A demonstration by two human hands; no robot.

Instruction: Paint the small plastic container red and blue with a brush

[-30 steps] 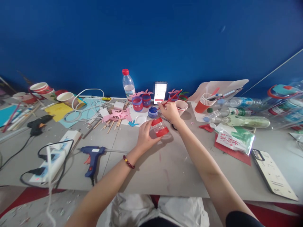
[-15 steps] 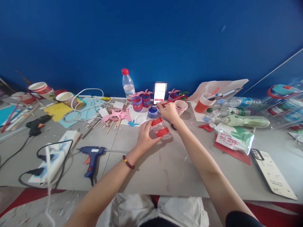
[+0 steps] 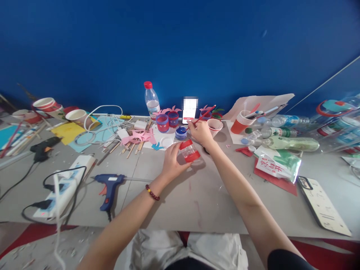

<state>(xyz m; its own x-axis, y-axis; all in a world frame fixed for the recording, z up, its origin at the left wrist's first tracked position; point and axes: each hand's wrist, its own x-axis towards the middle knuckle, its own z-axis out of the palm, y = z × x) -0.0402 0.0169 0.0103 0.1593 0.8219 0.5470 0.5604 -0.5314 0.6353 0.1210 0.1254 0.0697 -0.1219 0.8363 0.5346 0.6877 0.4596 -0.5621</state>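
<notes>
My left hand is closed around a short clear plastic cylinder with red bands at both ends, tilted above the table. In my right hand is a red-handled paintbrush, its tip down at a small jar of blue paint. The jar's white lid lies beside it. Behind stand painted cups with pink paper petals, one red and one purple-blue. A paper cup stands just right of my right hand.
A blue hot glue gun and a power strip lie left. A bottle with a red cap and a lit phone stand at the back. Right are stacked cups, plastic bottles and another phone.
The paintbrush has tipped more upright in my right hand, its tip still at the blue paint jar. My left hand and the cylinder have barely moved.
</notes>
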